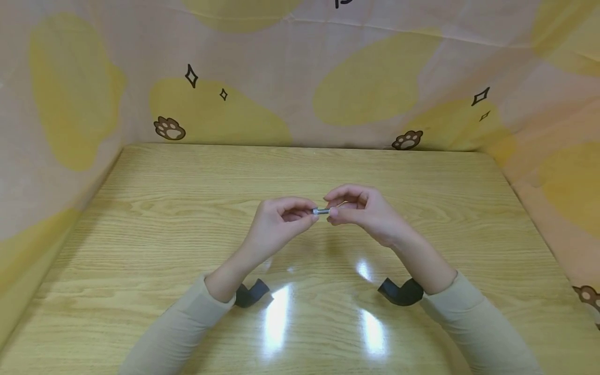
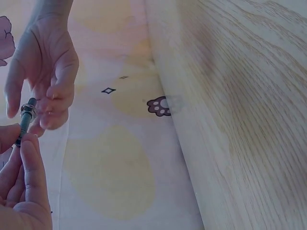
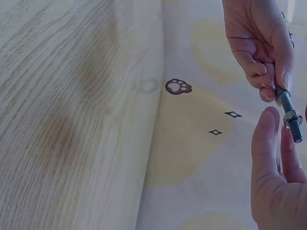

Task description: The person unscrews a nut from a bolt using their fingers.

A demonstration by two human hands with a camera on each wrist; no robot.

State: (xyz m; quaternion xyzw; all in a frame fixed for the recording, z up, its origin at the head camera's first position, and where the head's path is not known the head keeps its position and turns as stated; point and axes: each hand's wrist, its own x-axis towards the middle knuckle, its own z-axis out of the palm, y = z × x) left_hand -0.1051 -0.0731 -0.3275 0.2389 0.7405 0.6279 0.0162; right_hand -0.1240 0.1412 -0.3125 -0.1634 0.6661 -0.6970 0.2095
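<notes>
A small silver bolt (image 1: 321, 211) is held sideways above the table between the two hands. My left hand (image 1: 274, 226) pinches it at the head end between thumb and fingers. In the right wrist view the threaded shank points away from that grip, with a nut (image 3: 290, 118) and what looks like a washer partway along it. My right hand (image 1: 372, 212) is at the threaded end, its thumb and fingers spread loosely around the nut without gripping. The left wrist view shows the bolt's shank (image 2: 24, 125) rising from the left fingertips toward the right fingers.
The wood-grain table (image 1: 164, 208) lies under both hands and shows bright light reflections. Dark curved bands (image 1: 400, 291) stand out at the wrists. A pale cloth with yellow patches and paw prints (image 1: 365, 78) encloses the back and sides.
</notes>
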